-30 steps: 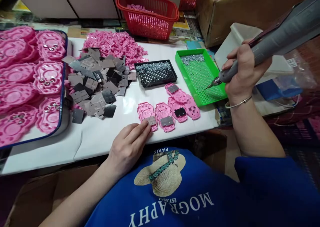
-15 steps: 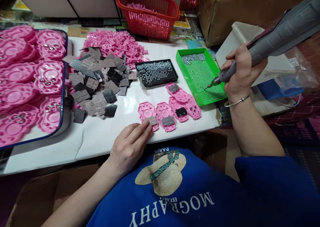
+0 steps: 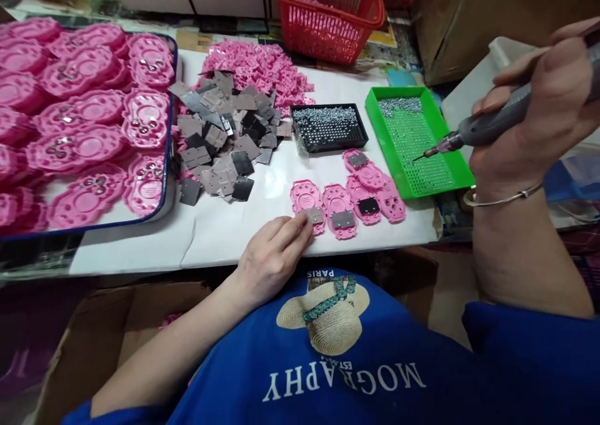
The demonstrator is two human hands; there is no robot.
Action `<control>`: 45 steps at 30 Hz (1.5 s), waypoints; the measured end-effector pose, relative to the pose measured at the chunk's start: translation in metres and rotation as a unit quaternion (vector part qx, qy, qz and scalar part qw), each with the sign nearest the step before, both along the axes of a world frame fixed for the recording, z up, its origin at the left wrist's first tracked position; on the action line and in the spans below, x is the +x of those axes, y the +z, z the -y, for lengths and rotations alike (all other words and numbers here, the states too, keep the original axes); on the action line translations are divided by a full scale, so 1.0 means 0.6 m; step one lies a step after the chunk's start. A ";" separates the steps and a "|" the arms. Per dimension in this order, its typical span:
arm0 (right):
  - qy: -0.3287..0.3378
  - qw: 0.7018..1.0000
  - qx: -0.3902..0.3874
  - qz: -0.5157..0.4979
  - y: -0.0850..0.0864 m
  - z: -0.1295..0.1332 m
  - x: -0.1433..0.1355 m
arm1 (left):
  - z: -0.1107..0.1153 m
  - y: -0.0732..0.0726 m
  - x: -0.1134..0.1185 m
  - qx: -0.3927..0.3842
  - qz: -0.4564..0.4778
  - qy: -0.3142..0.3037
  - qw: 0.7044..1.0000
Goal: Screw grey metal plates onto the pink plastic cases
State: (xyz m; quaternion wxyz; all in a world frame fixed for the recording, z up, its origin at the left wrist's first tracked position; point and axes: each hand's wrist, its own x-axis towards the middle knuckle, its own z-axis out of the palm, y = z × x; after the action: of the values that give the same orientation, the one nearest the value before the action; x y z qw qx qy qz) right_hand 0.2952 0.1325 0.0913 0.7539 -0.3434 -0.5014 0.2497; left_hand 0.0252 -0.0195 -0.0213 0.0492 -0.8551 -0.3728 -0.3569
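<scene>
My left hand [image 3: 276,253] lies at the table's front edge, its fingertips pressed together on a small grey metal plate [image 3: 315,216] set in a pink plastic casing [image 3: 305,192]; its thumb is hidden. A grey electric screwdriver [image 3: 492,122] is gripped in my right hand [image 3: 520,119], partly cut off by the frame edge. Its thin bit points down over the green perforated tray [image 3: 462,174], which has small screws at its far end. Whether the bit touches the tray I cannot tell. Beside my left hand lie several more pink casings [image 3: 340,206], some with grey or black plates.
A heap of metal plates [image 3: 218,137] lies left of a black screw tray [image 3: 328,145]. Behind are a pile of small pink parts [image 3: 257,69] and a red basket [image 3: 323,31]. A blue-rimmed tray [image 3: 167,175] of pink casings stands left, a cardboard box [image 3: 450,37] back right.
The whole view has shifted, so the table appears farther right. My right hand has risen and moved right, with the screwdriver's bit still over the green tray. My left hand stays on the same casing.
</scene>
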 end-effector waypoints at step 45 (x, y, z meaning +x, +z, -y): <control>-0.046 0.997 0.040 0.046 -0.040 -0.033 0.043 | -0.001 -0.009 -0.002 -0.003 -0.007 -0.003 1.000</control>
State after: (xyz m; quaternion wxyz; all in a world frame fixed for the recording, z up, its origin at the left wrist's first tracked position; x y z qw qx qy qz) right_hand 0.3209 0.1521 0.0676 0.7539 -0.3465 -0.5289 0.1784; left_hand 0.0238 -0.0191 -0.0266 0.0483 -0.8587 -0.3710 -0.3503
